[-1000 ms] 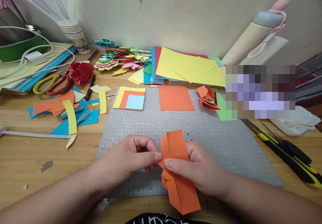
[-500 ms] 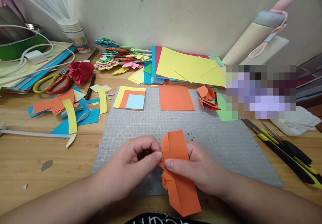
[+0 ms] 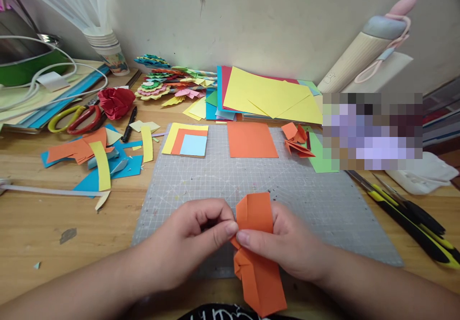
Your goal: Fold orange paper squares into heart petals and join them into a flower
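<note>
A folded sheet of orange paper (image 3: 264, 281) stands almost upright over the near part of the grey cutting mat (image 3: 172, 181). It has slanted corners and a small crumpled fold on its left edge. My right hand (image 3: 287, 243) grips the paper at mid-length, thumb in front and fingers mostly hidden behind. My left hand (image 3: 204, 243) pinches the left edge between thumb and forefinger, right beside my right thumb. Farther back on the mat lie a flat orange square (image 3: 253, 140) and small folded orange pieces (image 3: 296, 140).
Stacked squares (image 3: 194, 145) lie at the mat's back left. Paper scraps (image 3: 108, 162), scissors (image 3: 77, 119) and a red paper flower (image 3: 116, 103) are on the left. Coloured sheets (image 3: 269, 90) lie by the wall. Yellow-black cutters (image 3: 406, 214) lie right; a patch there is blurred.
Both hands and the orange paper have shifted slightly right and toward me. My left fingers still pinch the left edge; the things on the table stay put.
</note>
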Available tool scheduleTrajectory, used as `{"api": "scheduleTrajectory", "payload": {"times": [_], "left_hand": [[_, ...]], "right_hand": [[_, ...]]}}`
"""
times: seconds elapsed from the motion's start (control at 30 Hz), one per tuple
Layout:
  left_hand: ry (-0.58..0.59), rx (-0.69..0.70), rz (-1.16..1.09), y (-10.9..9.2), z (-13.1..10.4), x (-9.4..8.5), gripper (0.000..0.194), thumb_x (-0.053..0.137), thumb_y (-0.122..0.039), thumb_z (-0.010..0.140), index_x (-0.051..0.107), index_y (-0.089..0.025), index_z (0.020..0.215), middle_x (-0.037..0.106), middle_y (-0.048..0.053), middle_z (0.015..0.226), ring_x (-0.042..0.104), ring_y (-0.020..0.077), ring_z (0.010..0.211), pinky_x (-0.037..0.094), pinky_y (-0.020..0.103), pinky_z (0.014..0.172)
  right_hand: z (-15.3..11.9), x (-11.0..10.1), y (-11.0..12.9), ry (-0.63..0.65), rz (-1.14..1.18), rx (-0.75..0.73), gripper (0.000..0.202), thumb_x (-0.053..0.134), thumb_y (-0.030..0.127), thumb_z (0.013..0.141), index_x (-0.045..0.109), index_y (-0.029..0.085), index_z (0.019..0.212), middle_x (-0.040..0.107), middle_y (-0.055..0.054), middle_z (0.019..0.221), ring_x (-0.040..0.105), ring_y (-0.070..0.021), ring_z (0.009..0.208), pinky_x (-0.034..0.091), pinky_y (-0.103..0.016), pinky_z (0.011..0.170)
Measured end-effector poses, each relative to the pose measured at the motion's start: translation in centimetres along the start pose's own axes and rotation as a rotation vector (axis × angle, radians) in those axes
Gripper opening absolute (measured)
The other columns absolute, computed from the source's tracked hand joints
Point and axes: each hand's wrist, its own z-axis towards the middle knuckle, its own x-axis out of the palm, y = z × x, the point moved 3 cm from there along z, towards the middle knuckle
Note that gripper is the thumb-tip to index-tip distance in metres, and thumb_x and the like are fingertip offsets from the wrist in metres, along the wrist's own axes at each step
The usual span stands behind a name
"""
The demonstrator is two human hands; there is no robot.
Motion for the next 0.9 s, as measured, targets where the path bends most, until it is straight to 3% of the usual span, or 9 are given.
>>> {"api": "scheduleTrajectory", "payload": {"times": [0.13,0.4,0.6,0.9], "left_hand": [[-0.025,-0.018,-0.042,0.12,0.27,-0.09,0.029,0.044,-0.038,0.090,0.044,-0.019,0.067,0.036,-0.005,0.064,0.033,0.0121,0.062,0.029,0.024,0.057],[-0.045,-0.043,0.125,0.05,0.09,0.17,0.026,0.045,-0.030,0.086,0.041,-0.020,0.062,0.036,-0.005,0.060,0.032,0.0126,0.059,0.027,0.025,0.054],[-0.087,0.015,0.251,0.13,0.23,0.13,0.024,0.043,-0.028,0.087,0.043,-0.019,0.065,0.039,-0.004,0.063,0.035,0.0124,0.061,0.029,0.025,0.055],[-0.099,0.036,0.282,0.12,0.11,0.28,0.020,0.042,-0.022,0.083,0.041,-0.019,0.063,0.037,-0.005,0.060,0.034,0.0114,0.059,0.029,0.024,0.053]], "right_hand": [[-0.01,-0.26,0.08,-0.065,0.014,-0.013,0.020,0.063,0.033,0.084,0.055,0.016,0.076,0.052,0.004,0.065,0.052,-0.0083,0.057,0.045,-0.021,0.054],[0.22,-0.03,0.05,-0.068,-0.084,-0.025,0.019,0.061,0.031,0.084,0.052,0.017,0.074,0.053,0.003,0.066,0.051,-0.0095,0.060,0.042,-0.021,0.055],[0.15,-0.25,-0.16,-0.103,-0.170,-0.037,0.022,0.057,0.030,0.085,0.049,0.017,0.070,0.048,0.004,0.063,0.046,-0.0090,0.058,0.039,-0.021,0.053],[0.19,-0.08,-0.17,-0.090,-0.142,0.024,0.018,0.055,0.031,0.084,0.051,0.016,0.074,0.056,0.000,0.066,0.055,-0.0128,0.061,0.044,-0.024,0.055]]}}
